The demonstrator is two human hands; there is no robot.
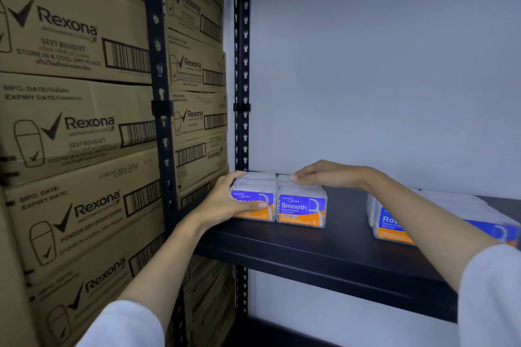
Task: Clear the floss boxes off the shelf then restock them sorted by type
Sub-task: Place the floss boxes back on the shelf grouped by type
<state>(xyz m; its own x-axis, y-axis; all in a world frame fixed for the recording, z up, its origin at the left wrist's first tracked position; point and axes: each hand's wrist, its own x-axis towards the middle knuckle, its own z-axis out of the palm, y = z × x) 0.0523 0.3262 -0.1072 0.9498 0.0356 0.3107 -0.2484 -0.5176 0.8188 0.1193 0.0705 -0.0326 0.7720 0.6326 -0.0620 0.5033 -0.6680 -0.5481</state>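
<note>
- Head view: two "Smooth" floss boxes stand side by side at the left end of the dark shelf (324, 251), touching each other, blue-and-orange labels facing out.
- The left Smooth box (255, 201) sits against the shelf's left upright; the right Smooth box (301, 208) is just beside it, its label fully readable.
- The left hand (225, 204) grips the left box, thumb curled over its top edge and fingers wrapped across the front label.
- The right hand (327, 175) lies flat on top of the right box, fingers straight and pointing left, pressing down rather than gripping.
- Well apart from the pair, toward the right end of the same shelf, is a group of floss boxes (394, 222) with a label beginning "Ro"; the right forearm crosses in front and hides part of them, so I cannot tell how many there are.
- Both arms wear pale sleeves pushed back from the wrists.
- The black perforated uprights (242, 65) frame the bay, with a plain white wall (380, 65) behind.
- To the left, brown Rexona cartons (70, 121) are stacked high in the neighbouring bay.
</note>
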